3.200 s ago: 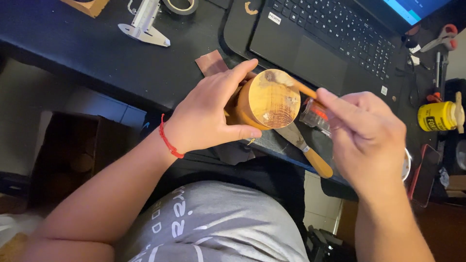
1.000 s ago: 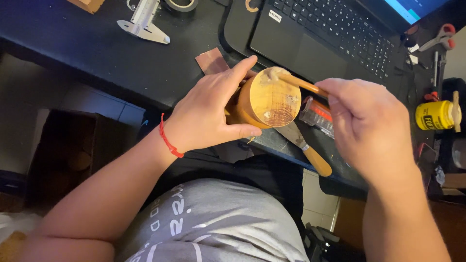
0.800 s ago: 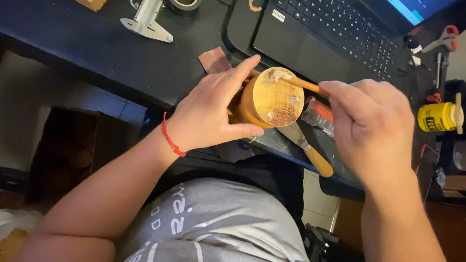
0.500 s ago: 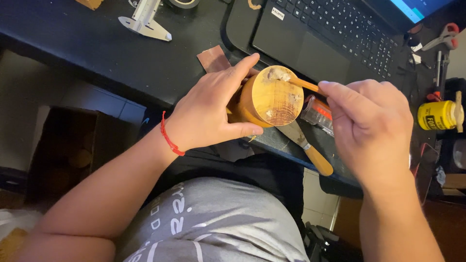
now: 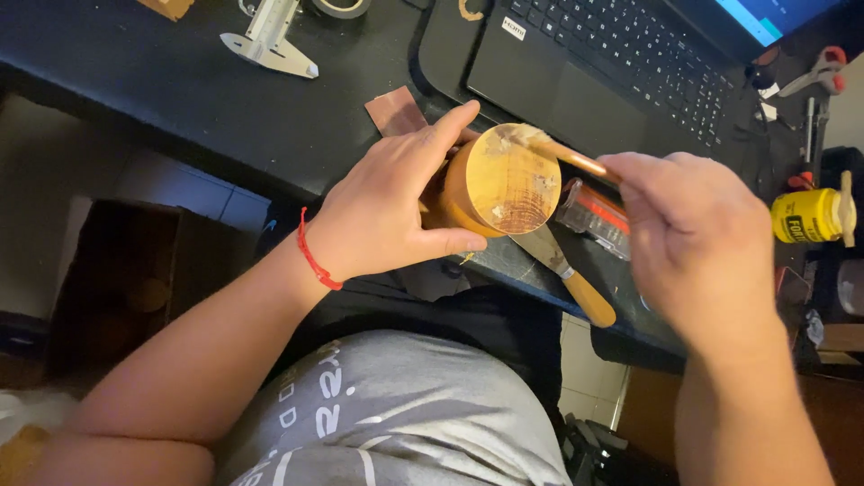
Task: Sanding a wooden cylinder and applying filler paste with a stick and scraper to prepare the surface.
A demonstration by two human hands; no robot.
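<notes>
Since a second ago the brush (image 5: pixel 565 155) has barely shifted, its bristle tip resting on the upper rim of the wooden cylinder (image 5: pixel 502 180). The left hand (image 5: pixel 387 211) is clamped round the cylinder, thumb under, forefinger over. The right hand (image 5: pixel 697 238) pinches the brush handle (fingertips mostly hidden). Short, light strokes from the fingertips outward would probably spread the pale patches evenly.

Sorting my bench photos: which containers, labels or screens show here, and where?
Laptop screen: top right, dark with a blue strip.
Keyboard sticker: small, white, laptop's upper left.
Yellow bottle: right edge, black label.
Clear tube: beside the right hand, red-orange label.
</notes>
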